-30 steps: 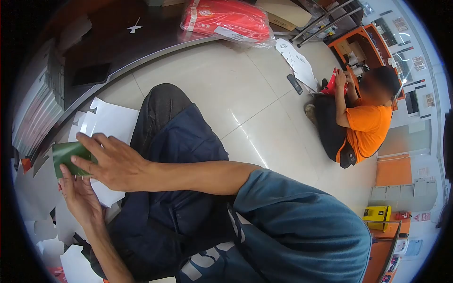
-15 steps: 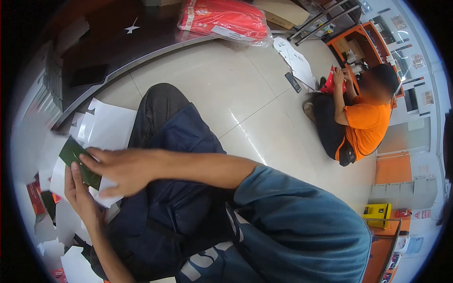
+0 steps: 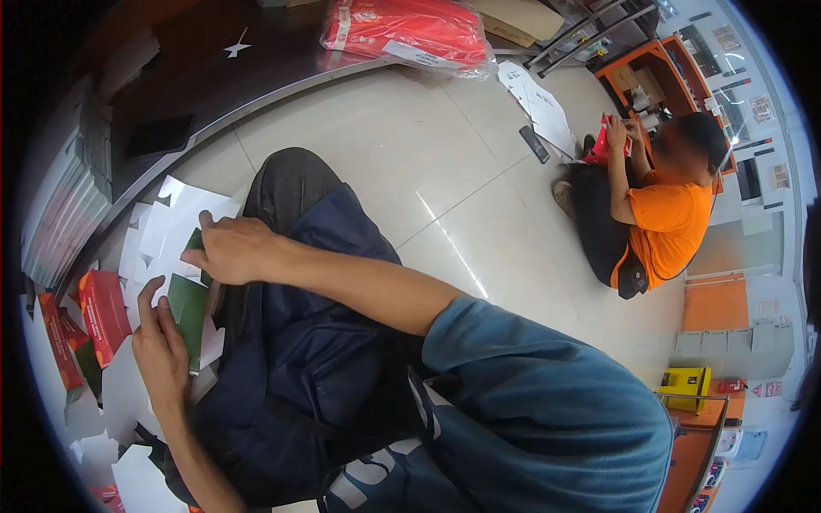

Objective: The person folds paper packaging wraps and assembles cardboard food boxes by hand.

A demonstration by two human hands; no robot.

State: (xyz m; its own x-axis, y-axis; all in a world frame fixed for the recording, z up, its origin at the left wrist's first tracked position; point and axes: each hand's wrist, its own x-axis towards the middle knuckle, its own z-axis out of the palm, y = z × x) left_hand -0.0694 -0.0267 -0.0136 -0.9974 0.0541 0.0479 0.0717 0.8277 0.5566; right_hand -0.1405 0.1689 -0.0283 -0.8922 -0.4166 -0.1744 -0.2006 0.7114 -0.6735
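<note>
Pinching a green strip (image 3: 194, 243) with the right hand (image 3: 235, 250) at frame left, bracing green card (image 3: 187, 309) against a spread left hand (image 3: 162, 352), perhaps risking a crease if tugged unevenly!

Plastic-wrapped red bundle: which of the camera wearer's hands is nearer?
Right. The right hand is apart from the bundle, across the floor; the left hand is farther still.

Green card (image 3: 188, 315), white sheets (image 3: 171, 205), red boxes (image 3: 104, 318), dark brown tabletop (image 3: 282, 56), red packet (image 3: 406, 30) along its edge, teal-blue shirt (image 3: 547, 402) with white print
</note>
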